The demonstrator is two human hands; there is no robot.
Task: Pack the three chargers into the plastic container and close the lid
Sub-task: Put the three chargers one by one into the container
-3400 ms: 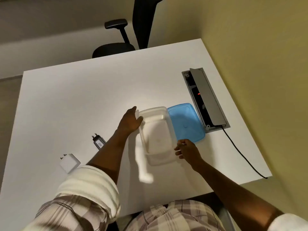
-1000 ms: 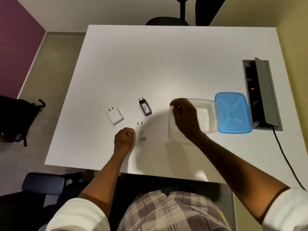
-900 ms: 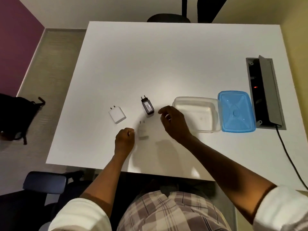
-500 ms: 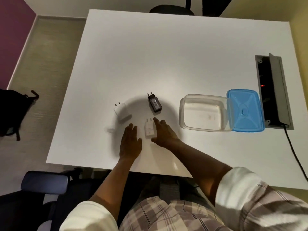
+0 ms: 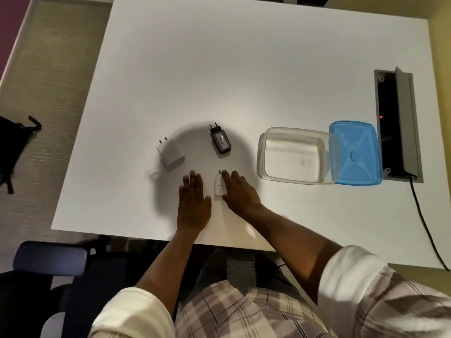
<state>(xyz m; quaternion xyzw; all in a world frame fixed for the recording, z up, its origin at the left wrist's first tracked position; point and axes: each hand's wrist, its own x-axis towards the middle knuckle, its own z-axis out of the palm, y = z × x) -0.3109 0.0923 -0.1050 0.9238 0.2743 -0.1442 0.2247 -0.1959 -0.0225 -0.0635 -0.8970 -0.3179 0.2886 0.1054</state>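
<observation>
Three chargers lie on the white table point(image 5: 219, 69): a larger white one point(image 5: 170, 154) at left, a black one point(image 5: 220, 142) with a white label in the middle, and a small white one point(image 5: 218, 185) nearest me. My left hand point(image 5: 192, 198) rests flat, palm down, just left of the small white charger. The fingers of my right hand point(image 5: 240, 191) lie against that charger's right side; it stays on the table. The clear plastic container point(image 5: 262, 154) stands empty to the right, its blue lid point(image 5: 356, 153) lying beside it, partly under its right rim.
An open grey cable box point(image 5: 395, 128) is sunk into the table at the far right, with a black cable point(image 5: 424, 223) running off the front edge. A chair armrest point(image 5: 48, 261) sits low left, and a black bag point(image 5: 12, 147) lies on the floor.
My right hand left the container and came down beside the small white charger. My left hand opened from a fist and now lies flat. The view tilted down and closer.
</observation>
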